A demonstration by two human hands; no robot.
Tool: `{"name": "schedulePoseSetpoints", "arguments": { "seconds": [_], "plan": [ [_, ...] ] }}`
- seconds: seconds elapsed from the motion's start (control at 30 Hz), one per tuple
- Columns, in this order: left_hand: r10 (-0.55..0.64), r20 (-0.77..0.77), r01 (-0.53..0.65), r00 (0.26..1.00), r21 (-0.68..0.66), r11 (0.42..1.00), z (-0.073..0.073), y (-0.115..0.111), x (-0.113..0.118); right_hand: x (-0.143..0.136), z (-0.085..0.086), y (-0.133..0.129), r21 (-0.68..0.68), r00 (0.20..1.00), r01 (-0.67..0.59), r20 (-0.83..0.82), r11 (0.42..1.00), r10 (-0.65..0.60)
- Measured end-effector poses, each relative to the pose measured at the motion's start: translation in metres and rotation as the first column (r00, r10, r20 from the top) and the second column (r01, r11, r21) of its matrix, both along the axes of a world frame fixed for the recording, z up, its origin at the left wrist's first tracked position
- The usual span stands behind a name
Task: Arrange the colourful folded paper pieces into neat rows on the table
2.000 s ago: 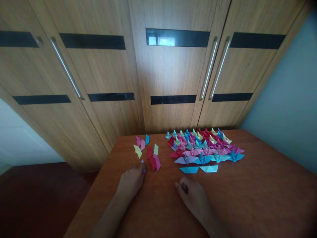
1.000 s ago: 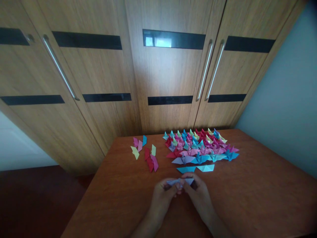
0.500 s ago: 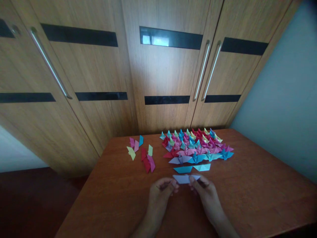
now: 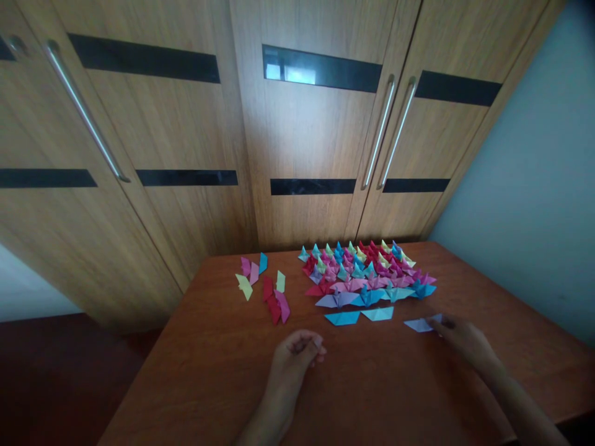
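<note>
A pale lavender folded paper piece [image 4: 419, 324] is pinched at its right end by my right hand [image 4: 458, 337], right of the front row. My left hand [image 4: 297, 356] hovers over the table in front of me, fingers curled together, with nothing visible in them. A blue folded paper piece [image 4: 343, 318] and a light aqua folded paper piece [image 4: 379, 314] lie side by side between my hands. Behind them stand rows of origami cranes [image 4: 369, 296] in red, pink, blue, purple and yellow.
Several flat folded papers lie at the left of the brown table [image 4: 199, 359], among them a red one [image 4: 273, 308], a magenta one [image 4: 282, 306] and a yellow one [image 4: 244, 286]. A wooden wardrobe [image 4: 311, 136] with metal handles stands behind the table. A pale wall [image 4: 520, 223] is at the right.
My left hand has let go of the lavender paper. My right hand has carried it rightward, beside the aqua piece. The left hand has stayed nearly in place.
</note>
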State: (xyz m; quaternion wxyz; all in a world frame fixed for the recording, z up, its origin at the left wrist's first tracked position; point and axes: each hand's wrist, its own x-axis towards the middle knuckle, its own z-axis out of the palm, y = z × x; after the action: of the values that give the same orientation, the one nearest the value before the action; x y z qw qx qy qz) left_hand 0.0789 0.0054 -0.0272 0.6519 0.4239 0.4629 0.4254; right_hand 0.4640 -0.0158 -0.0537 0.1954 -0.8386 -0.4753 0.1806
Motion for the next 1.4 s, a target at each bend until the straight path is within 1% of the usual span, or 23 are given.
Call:
{"name": "schedulePoseSetpoints", "arguments": {
  "seconds": [0.1, 0.17, 0.2, 0.3, 0.43, 0.57, 0.67, 0.83, 0.9, 0.97, 1.03, 1.1, 1.17, 1.2, 1.27, 1.33, 1.37, 1.4],
  "plan": [
    [-0.003, -0.013, 0.003, 1.0, 0.002, 1.0, 0.002, -0.003, 0.001, -0.008, 0.0, 0.007, -0.079, 0.979, 0.125, 0.169, 0.989, -0.11],
    [-0.011, -0.021, 0.011, 1.0, -0.002, 1.0, 0.004, -0.006, 0.002, -0.018, 0.003, 0.011, -0.113, 0.96, 0.197, 0.226, 0.974, -0.168],
    [-0.02, -0.024, 0.02, 1.0, -0.006, 1.0, 0.005, -0.007, 0.002, -0.022, 0.004, 0.013, -0.12, 0.954, 0.214, 0.241, 0.969, -0.18],
    [-0.042, -0.035, 0.041, 0.999, -0.016, 0.999, 0.004, -0.008, 0.003, -0.031, 0.005, 0.019, -0.121, 0.952, 0.199, 0.259, 0.973, -0.162],
    [-0.074, -0.036, 0.074, 0.997, -0.026, 0.997, 0.001, -0.006, 0.002, -0.035, 0.002, 0.022, -0.112, 0.951, 0.181, 0.272, 0.977, -0.145],
    [-0.084, -0.036, 0.082, 0.996, -0.039, 0.996, 0.0, -0.005, 0.002, -0.036, -0.003, 0.021, -0.079, 0.947, 0.19, 0.277, 0.979, -0.161],
    [-0.089, -0.051, 0.087, 0.995, -0.04, 0.995, 0.001, -0.005, 0.002, -0.035, -0.005, 0.02, -0.057, 0.952, 0.203, 0.244, 0.977, -0.184],
    [-0.089, -0.053, 0.088, 0.995, -0.025, 0.996, 0.004, -0.006, 0.002, -0.03, -0.008, 0.017, 0.017, 0.947, 0.227, 0.229, 0.974, -0.224],
    [-0.085, -0.051, 0.085, 0.995, -0.013, 0.996, 0.002, -0.006, 0.001, -0.033, -0.009, 0.015, 0.07, 0.947, 0.209, 0.236, 0.975, -0.22],
    [-0.081, -0.058, 0.082, 0.995, 0.002, 0.997, 0.0, -0.005, -0.001, -0.043, -0.009, 0.012, 0.141, 0.955, 0.159, 0.23, 0.977, -0.189],
    [-0.076, -0.092, 0.081, 0.993, 0.059, 0.995, -0.002, -0.002, -0.008, -0.063, -0.007, 0.011, 0.23, 0.974, 0.063, 0.199, 0.971, -0.11],
    [-0.042, -0.194, 0.077, 0.98, 0.177, 0.981, -0.001, 0.006, -0.019, -0.091, -0.003, 0.012, 0.334, 0.989, -0.068, 0.147, 0.94, 0.02],
    [0.045, -0.367, 0.083, 0.929, 0.325, 0.942, 0.004, 0.017, -0.034, -0.123, 0.002, 0.015, 0.419, 0.982, -0.187, 0.11, 0.889, 0.155],
    [0.103, -0.465, 0.099, 0.879, 0.39, 0.916, 0.007, 0.024, -0.043, -0.14, 0.004, 0.017, 0.455, 0.971, -0.238, 0.109, 0.858, 0.212],
    [0.234, -0.639, 0.154, 0.732, 0.491, 0.857, 0.012, 0.038, -0.06, -0.171, 0.008, 0.021, 0.499, 0.948, -0.311, 0.102, 0.809, 0.302],
    [0.338, -0.74, 0.237, 0.581, 0.551, 0.8, 0.014, 0.049, -0.073, -0.198, 0.01, 0.025, 0.525, 0.924, -0.36, 0.087, 0.772, 0.372],
    [0.367, -0.768, 0.292, 0.525, 0.567, 0.77, 0.013, 0.053, -0.078, -0.209, 0.011, 0.025, 0.527, 0.913, -0.378, 0.079, 0.761, 0.4],
    [0.379, -0.787, 0.351, 0.487, 0.574, 0.74, 0.011, 0.056, -0.081, -0.219, 0.011, 0.026, 0.523, 0.901, -0.398, 0.071, 0.753, 0.428]
  ]
}}
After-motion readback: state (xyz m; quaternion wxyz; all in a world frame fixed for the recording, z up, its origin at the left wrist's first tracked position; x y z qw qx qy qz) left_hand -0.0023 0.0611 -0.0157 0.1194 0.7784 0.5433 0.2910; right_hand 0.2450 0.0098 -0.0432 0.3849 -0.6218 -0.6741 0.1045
